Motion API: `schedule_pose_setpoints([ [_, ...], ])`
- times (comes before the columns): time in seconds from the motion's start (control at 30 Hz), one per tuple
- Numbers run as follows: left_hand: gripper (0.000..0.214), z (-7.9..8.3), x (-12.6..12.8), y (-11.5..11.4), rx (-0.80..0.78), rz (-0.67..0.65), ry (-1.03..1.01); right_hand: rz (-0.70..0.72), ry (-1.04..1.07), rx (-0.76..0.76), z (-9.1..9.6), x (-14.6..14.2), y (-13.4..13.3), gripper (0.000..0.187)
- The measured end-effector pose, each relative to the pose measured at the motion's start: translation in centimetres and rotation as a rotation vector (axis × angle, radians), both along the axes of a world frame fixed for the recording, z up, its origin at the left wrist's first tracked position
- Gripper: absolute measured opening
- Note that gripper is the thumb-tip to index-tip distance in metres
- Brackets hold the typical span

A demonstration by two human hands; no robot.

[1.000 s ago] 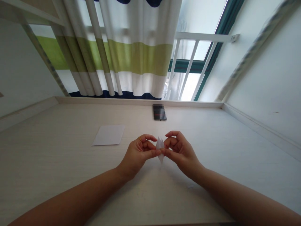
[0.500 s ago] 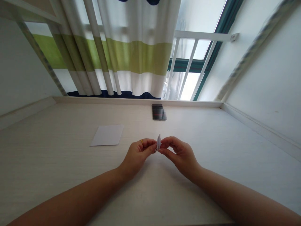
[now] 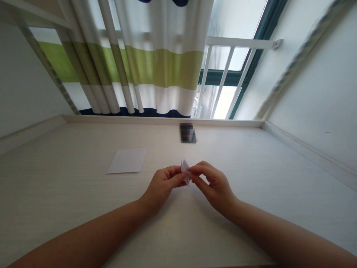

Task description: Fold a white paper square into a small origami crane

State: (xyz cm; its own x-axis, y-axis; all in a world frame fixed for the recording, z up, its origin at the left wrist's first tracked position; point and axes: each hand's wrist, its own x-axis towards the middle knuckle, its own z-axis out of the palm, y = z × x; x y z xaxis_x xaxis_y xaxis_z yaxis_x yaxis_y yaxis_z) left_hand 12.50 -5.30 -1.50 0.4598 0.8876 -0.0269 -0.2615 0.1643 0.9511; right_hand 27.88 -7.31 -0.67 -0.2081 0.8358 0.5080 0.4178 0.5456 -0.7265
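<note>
A small piece of folded white paper (image 3: 185,166) is held up between both hands over the pale table, its layers partly spread and its lower corner pointing down. My left hand (image 3: 164,181), with a gold ring on one finger, pinches it from the left. From the other side, the thumb and fingertips of my right hand (image 3: 214,182) close on the paper's right edge. Fingers cover part of the folds. A flat sheet of white paper (image 3: 126,160) lies to the left, apart from the hands.
Beyond the hands, a dark pixelated object (image 3: 187,133) lies near the raised back edge (image 3: 134,119) of the table (image 3: 75,178). Behind that hang a striped curtain (image 3: 167,69) and a white railing (image 3: 240,42) by the window. Walls stand at both sides.
The folded paper has turned from nearly edge-on to a more open, pointed shape, and sits slightly farther left. My right fingertips have shifted left with it. The flat sheet stays put.
</note>
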Motion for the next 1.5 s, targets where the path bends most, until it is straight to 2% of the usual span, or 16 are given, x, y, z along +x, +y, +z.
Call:
schedule_pose_setpoints([
  [0.17,0.022,0.1,0.1,-0.2,-0.002,-0.004,0.016,-0.05,0.042,-0.099,0.1,-0.1,0.0,0.011],
  [0.33,0.037,0.1,0.0,-0.2,0.066,0.113,-0.011,0.006,0.109,-0.176,-0.2,0.0,0.3,0.012],
  [0.53,0.026,-0.2,-0.1,0.1,0.122,0.165,0.039,0.05,0.228,-0.311,-0.4,0.1,0.7,0.013],
  [0.77,0.03,0.3,-0.2,-0.2,0.134,0.09,0.026,0.11,0.384,-0.484,0.2,0.1,0.7,0.014],
  [0.87,0.031,0.3,-0.2,-0.2,0.125,0.094,0.0,0.136,0.426,-0.521,0.3,0.0,0.6,0.014],
  [1.13,0.017,0.0,-0.2,-0.2,0.129,0.101,-0.004,0.207,0.479,-0.578,0.5,0.1,0.6,0.01],
  [1.33,0.011,0.5,-0.1,-0.5,0.133,0.139,0.015,0.255,0.502,-0.579,0.7,0.1,0.5,0.006],
  [1.5,0.006,0.7,-0.3,-0.6,0.163,0.094,0.001,0.329,0.564,-0.565,0.4,0.2,0.4,0.005],
])
